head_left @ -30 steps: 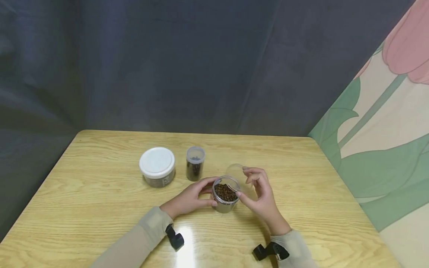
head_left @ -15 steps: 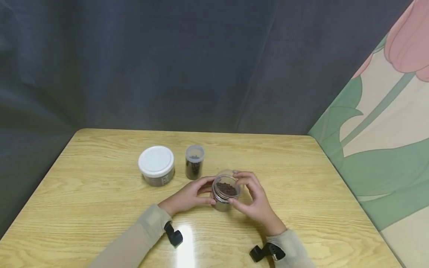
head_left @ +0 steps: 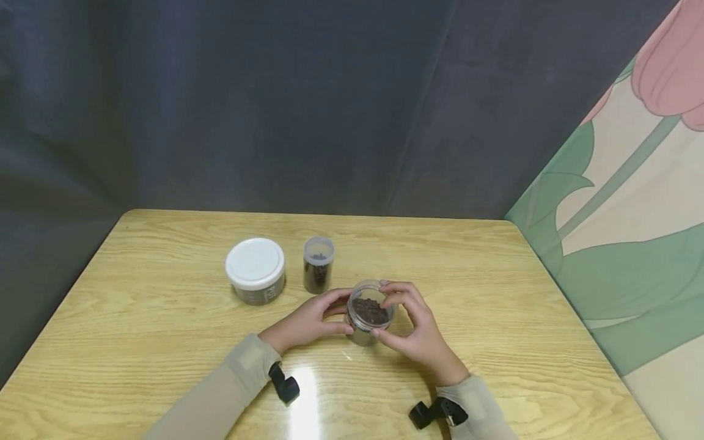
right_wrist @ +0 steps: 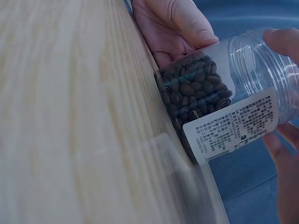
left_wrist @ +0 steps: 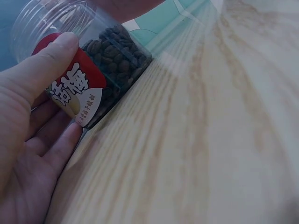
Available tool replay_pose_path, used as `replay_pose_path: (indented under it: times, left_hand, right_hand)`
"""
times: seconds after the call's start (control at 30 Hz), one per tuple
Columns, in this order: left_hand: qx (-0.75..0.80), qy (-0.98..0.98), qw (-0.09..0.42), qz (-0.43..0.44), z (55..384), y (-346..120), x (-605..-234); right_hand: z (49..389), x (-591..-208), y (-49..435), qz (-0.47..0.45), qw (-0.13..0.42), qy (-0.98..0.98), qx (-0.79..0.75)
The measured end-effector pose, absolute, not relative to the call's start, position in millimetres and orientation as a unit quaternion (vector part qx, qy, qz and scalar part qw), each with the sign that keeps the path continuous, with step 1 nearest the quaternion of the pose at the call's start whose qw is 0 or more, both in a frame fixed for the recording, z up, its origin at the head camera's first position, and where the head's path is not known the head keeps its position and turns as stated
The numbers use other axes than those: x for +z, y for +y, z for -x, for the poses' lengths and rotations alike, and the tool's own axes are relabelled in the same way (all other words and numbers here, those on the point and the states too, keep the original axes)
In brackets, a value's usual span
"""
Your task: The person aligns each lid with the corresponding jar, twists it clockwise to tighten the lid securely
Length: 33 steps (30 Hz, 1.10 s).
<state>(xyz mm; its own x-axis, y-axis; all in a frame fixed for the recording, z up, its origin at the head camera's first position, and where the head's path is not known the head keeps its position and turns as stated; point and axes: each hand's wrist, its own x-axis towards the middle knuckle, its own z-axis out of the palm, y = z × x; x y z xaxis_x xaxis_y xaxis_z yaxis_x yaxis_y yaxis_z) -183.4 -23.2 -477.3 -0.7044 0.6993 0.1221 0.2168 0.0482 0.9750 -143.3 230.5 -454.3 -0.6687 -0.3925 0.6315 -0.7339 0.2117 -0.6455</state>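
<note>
A clear plastic jar [head_left: 362, 337], partly filled with brown coffee-like beans [right_wrist: 191, 88], stands upright on the table. My left hand [head_left: 308, 324] grips it from the left, thumb on the red label [left_wrist: 88, 74] in the left wrist view. On the jar's mouth sits a clear screw lid [right_wrist: 285, 74], pinched at its rim between the thumb and fingers of my right hand [head_left: 418, 333]. In the right wrist view a white printed label [right_wrist: 233, 126] shows on the jar's side. Whether the lid's thread has caught is not visible.
Behind and left of the jar stand a tub with a white lid [head_left: 255, 263] and a small cylindrical container [head_left: 318, 269] with dark contents. The wooden table [head_left: 165, 342] ends at a dark curtain [head_left: 275, 110]; a floral-patterned surface [head_left: 632, 244] borders the right.
My right hand has brought the clear lid from a tilted position right of the jar's mouth to flat on top of it. My left hand stays on the jar.
</note>
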Motion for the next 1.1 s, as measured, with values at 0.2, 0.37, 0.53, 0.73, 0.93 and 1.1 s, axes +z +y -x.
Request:
replay_pose_path:
  times: [0.2, 0.37, 0.53, 0.73, 0.93, 1.1]
  left_hand:
    - [0.611, 0.689, 0.203, -0.332, 184.1, -23.1, -478.6]
    - [0.614, 0.686, 0.203, -0.332, 183.3, -22.4, -478.8]
    - [0.615, 0.686, 0.203, -0.333, 183.2, -21.7, -479.2]
    - [0.611, 0.689, 0.200, -0.336, 183.0, -22.4, -478.6]
    - [0.607, 0.689, 0.197, -0.344, 182.7, -23.4, -476.7]
    - [0.606, 0.692, 0.197, -0.339, 183.3, -24.6, -476.2]
  right_hand:
    - [142.9, -455.0, 232.3, -0.350, 0.137, -0.771, 0.515]
    - [142.5, -457.8, 236.3, -0.294, 0.072, -0.782, 0.545]
    - [144.3, -462.0, 238.9, -0.284, 0.053, -0.782, 0.552]
    - [145.2, -462.7, 237.5, -0.294, 0.068, -0.770, 0.562]
    - [145.3, -462.7, 237.7, -0.288, 0.078, -0.781, 0.549]
    - [146.8, -462.6, 237.9, -0.284, 0.068, -0.787, 0.543]
